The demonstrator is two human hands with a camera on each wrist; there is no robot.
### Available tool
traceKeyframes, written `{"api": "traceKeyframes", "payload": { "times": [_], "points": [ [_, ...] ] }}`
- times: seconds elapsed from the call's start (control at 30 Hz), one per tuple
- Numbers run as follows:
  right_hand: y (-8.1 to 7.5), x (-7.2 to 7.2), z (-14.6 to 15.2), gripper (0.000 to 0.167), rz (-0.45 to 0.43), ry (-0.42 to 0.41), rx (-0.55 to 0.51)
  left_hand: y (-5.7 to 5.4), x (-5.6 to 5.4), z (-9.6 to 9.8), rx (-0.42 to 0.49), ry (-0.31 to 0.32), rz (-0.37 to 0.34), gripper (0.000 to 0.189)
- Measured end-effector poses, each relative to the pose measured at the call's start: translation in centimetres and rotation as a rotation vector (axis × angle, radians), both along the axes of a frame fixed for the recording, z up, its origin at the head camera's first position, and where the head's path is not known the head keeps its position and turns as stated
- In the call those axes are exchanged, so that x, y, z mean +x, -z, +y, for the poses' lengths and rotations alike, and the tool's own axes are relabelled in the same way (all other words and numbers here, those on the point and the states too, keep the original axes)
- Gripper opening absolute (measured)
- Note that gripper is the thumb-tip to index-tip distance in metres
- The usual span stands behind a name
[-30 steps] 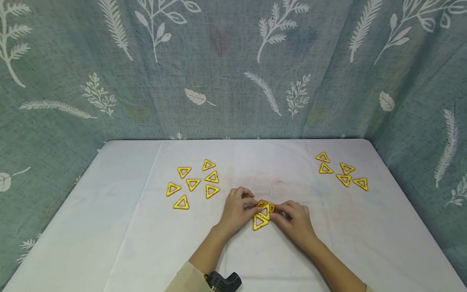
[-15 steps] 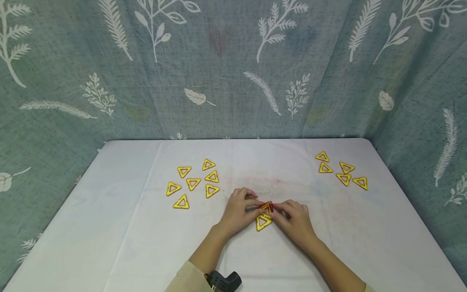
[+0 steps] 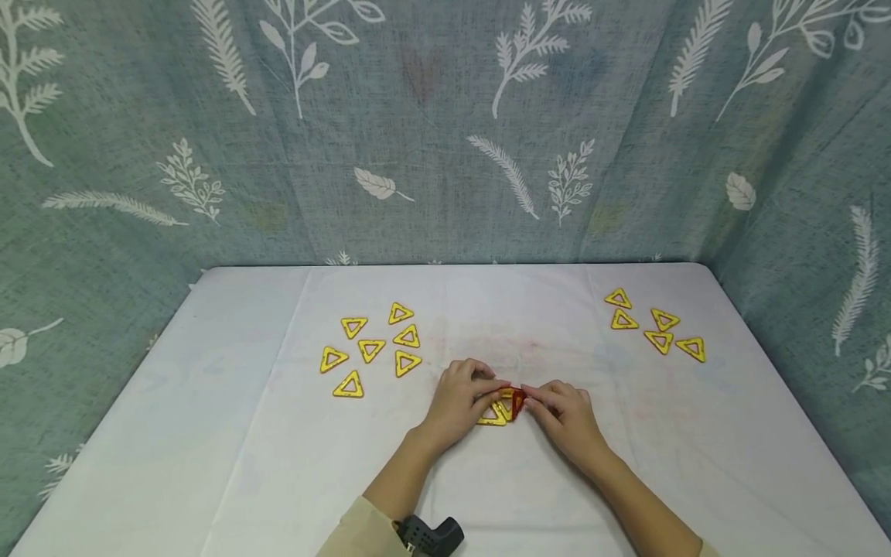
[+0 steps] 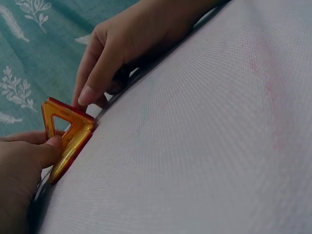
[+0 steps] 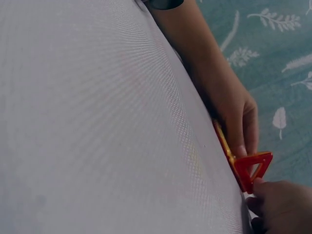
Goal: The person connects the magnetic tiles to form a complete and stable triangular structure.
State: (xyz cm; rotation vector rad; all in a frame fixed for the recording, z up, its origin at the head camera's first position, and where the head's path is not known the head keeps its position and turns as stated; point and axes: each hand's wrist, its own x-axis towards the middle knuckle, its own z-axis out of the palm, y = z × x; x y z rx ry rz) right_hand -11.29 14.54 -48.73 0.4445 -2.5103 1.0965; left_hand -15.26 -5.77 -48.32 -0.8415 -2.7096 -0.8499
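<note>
Near the table's front, both hands work on a small cluster of joined triangular magnetic tiles, yellow with red edges. My left hand pinches the cluster from the left, and in the left wrist view its thumb presses a raised amber tile. From the right, my right hand pinches a tilted tile that looks red, with thumb and index finger at its edge. The right wrist view shows this red triangle standing up from the cloth, right fingertips at its lower corner. Fingers hide part of the cluster.
Several loose yellow triangle tiles lie flat to the left. Another group of yellow tiles lies at the back right. A white cloth covers the table, and a leaf-patterned curtain hangs behind and at the sides.
The cluster has turned and folded between the hands: its yellow faces showed first, now a red tilted side shows on the right. The lower yellow tile has swung left. Both hands stay nearly in place.
</note>
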Motion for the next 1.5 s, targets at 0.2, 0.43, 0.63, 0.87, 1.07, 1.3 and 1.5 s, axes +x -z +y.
{"api": "traceKeyframes", "payload": {
  "times": [0.2,0.43,0.63,0.87,1.07,1.3,1.5],
  "points": [
    [0.2,-0.3,0.3,0.030,0.016,-0.028,-0.009,0.1,0.0,0.2,-0.022,-0.009,-0.014,0.023],
    [0.2,-1.4,0.8,0.029,0.060,-0.166,-0.018,0.2,-0.1,0.1,-0.035,0.024,-0.001,0.026],
    [0.1,-1.5,1.0,0.023,0.033,-0.179,-0.003,0.1,-0.1,-0.1,-0.017,0.041,-0.005,0.030],
    [0.2,-1.2,1.2,0.021,0.053,-0.142,-0.062,0.1,-0.1,-0.2,0.054,0.018,-0.043,0.030],
    [0.1,-1.0,1.3,0.019,0.057,-0.111,-0.106,0.1,-0.3,-0.5,0.092,0.036,-0.086,0.048],
    [-0.1,-0.8,1.3,0.019,0.019,-0.039,-0.103,0.1,-1.0,-1.5,0.068,0.097,-0.145,0.048],
    [0.1,-0.8,1.1,0.019,0.016,-0.052,-0.116,0.0,-1.1,-2.1,0.110,0.107,-0.155,0.028]
  ]
}}
